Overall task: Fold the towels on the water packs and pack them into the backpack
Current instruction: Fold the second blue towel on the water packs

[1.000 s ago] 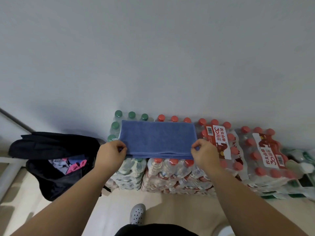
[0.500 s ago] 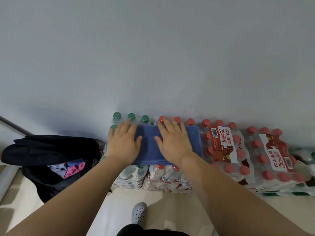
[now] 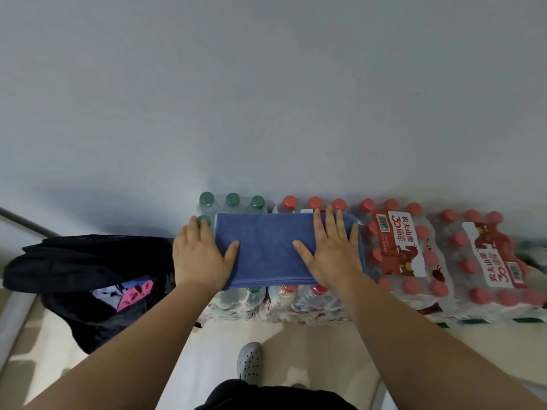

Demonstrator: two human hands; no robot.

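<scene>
The person leans over with both forearms stretched forward and down. The left hand (image 3: 201, 258) lies flat, palm down, at the left end of the folded blue terry-cloth towel (image 3: 266, 250). Its thumb is angled out onto the cloth, and its straight fingers run past the towel's edge onto the shrink-wrapped pack of green-capped water bottles (image 3: 232, 202). The right hand (image 3: 331, 253) is also flat, with the fingers spread a little and the palm pressing the right part of the towel. Its fingertips reach the far hem and its thumb points inward. Neither hand curls round or pinches anything.

The towel lies as a neat rectangle across the tops of the green-capped pack and the neighbouring shrink-wrapped packs of red-capped water bottles (image 3: 396, 247), which stand in a row against the pale grey wall (image 3: 266, 99).

The towel's left edge is under the left palm and its near right corner is under the right wrist. I cannot tell how many layers it has. The black fabric backpack (image 3: 88, 261) sits open on the floor just left of the packs. Something pink and something pale show in its mouth, too crumpled to identify. The rightmost red-capped pack runs out of view at the edge. Below the arms, only the toe of a grey perforated clog (image 3: 250, 362) shows on the beige floor (image 3: 207, 350).
</scene>
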